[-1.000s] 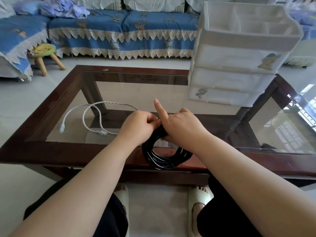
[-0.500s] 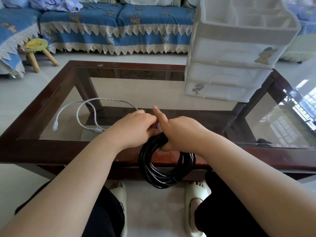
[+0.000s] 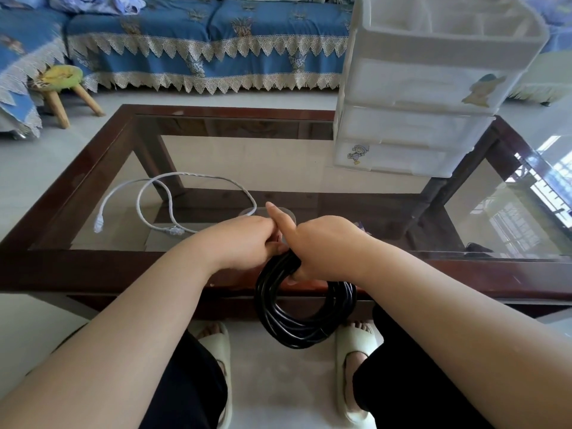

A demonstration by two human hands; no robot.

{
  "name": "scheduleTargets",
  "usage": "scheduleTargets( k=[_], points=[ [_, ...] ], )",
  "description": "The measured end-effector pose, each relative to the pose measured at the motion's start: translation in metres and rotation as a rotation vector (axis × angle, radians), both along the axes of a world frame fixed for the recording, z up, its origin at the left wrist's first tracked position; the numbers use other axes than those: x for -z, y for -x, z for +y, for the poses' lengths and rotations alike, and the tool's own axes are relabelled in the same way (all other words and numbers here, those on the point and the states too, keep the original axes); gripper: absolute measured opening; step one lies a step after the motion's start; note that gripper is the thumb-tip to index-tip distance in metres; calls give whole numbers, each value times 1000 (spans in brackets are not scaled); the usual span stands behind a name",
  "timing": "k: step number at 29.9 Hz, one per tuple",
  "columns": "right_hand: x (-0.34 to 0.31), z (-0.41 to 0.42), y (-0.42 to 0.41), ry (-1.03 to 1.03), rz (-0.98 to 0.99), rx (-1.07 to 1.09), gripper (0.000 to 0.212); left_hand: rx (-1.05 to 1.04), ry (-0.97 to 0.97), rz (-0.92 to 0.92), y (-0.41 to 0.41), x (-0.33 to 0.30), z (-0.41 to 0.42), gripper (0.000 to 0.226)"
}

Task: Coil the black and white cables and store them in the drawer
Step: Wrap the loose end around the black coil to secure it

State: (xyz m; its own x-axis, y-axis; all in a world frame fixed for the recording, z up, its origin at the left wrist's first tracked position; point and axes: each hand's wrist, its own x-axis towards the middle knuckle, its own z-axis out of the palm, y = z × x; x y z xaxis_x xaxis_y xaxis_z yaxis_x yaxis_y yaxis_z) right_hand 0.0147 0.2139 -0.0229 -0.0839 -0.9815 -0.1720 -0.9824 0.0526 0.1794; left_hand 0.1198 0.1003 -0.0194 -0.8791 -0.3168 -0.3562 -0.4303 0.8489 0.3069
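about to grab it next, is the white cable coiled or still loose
Loose. The white cable lies spread in open loops on the glass table, its ends free.

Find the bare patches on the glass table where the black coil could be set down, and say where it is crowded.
Free: the glass between the white cable and the drawer unit, and the far strip along the table rim. Crowded: the near left, around the white cable's loops, and the far right under the drawer unit.

You see bright daylight from the right, window glare on the glass table [image 3: 510,212], sharp focus, and wide-angle bending at edges.
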Motion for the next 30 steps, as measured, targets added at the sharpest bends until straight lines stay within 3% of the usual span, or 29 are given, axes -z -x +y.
scheduleTargets(
  k=[5,11,15,18,23,26,29,30],
  points=[
    [1,3,-2,6,7,-8,104,1,-85,-99,2,0,-4,30],
    [-6,8,-2,-57,-253,32,113,30,-381,-81,-5,-3,-17,24],
    [-10,13,8,-57,-532,83,114,36,-614,109,-10,3,-15,16],
    [-11,16,21,-40,-876,145,113,-33,-883,304,-11,8,-9,16],
    [-15,17,34,38,-1255,170,108,-180,-1254,545,-5,5,3,9],
    [-11,17,33,86,-1475,233,94,-184,-1330,663,-1,-6,14,14],
    [-16,16,27,169,-1688,244,36,-310,-1346,848,10,-5,21,25],
    [-18,16,24,207,-1788,275,35,-323,-1320,894,14,-4,22,21]
  ],
)
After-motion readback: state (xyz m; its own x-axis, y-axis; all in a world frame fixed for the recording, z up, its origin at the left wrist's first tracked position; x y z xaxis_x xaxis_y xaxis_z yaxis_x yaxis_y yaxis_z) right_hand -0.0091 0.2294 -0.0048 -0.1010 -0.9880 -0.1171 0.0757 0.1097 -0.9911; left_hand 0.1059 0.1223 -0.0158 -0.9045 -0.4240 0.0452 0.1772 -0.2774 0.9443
